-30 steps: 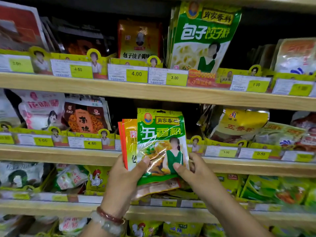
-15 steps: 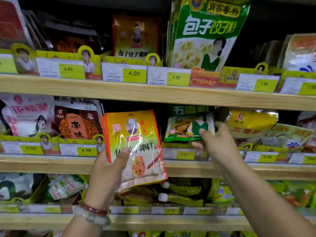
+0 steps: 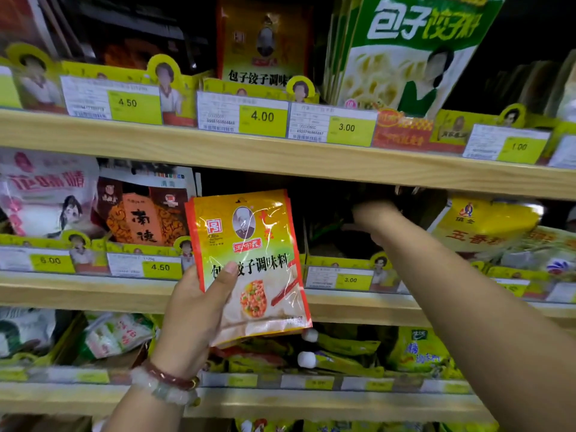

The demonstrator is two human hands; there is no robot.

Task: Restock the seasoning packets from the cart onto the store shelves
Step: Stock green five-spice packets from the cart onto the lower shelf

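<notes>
Landmark: the 3.00 price tag [image 3: 339,279] on the middle shelf [image 3: 93,293]. Left hand [image 3: 194,310] holds a small stack of seasoning packets [image 3: 249,266] just left of that tag, in front of the shelf edge and not on it; thumb pressed flat across the front face, the other fingers behind the stack and out of sight. Front packet is glossy plastic with a red border, orange-yellow at the top fading to green and then a pale lower panel; a round portrait near the top centre, a red square logo at upper left, a red label under the portrait, a line of dark Chinese characters across the middle, and a picture of chopped filling on dough below. Packet is upright, tilted slightly, its top leaning left. Thin edges of further packets show behind its right side. Beaded bracelets [image 3: 168,385] sit on the left wrist, down-left of the tag. Right hand [image 3: 375,218] reaches into the dark bay straight above the tag, under the upper shelf [image 3: 218,145]; the fingers are lost in shadow and blur, so cannot tell whether they are apart or gripping anything. Right of the tag, a yellow packet [image 3: 480,226] lies in the next bay. Left of the held stack, a brown packet [image 3: 143,213] stands on the middle shelf.
</notes>
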